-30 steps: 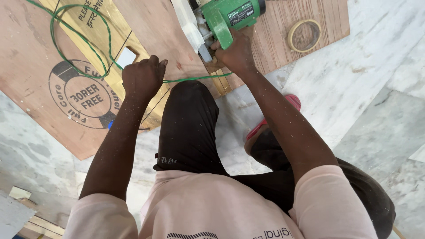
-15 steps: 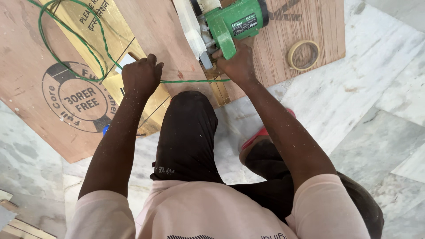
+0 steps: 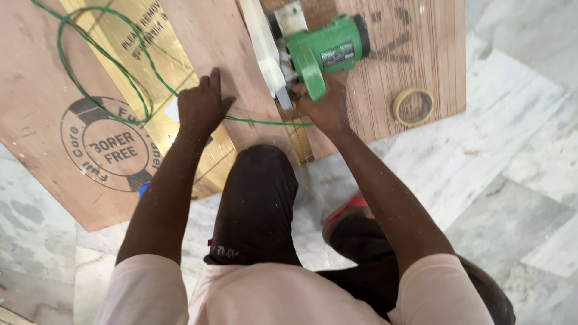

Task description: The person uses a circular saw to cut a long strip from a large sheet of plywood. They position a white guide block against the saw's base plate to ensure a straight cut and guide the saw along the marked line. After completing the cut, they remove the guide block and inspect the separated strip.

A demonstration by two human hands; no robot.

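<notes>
From the left, a green cord [image 3: 108,60] looped loosely over the plywood [image 3: 54,90] and ran across the sheet toward the saw. My left hand [image 3: 201,105] pressed flat on the board, fingers spread, holding nothing. I judged the cord the main hazard: it crossed just in front of my knee [image 3: 259,174], near the cut line, and could snag or be nicked. My right hand [image 3: 325,108] was wrapped around the handle of the green saw [image 3: 319,51], which sat on the plywood. A tape roll [image 3: 413,106] lay further right, clear of the blade.
</notes>
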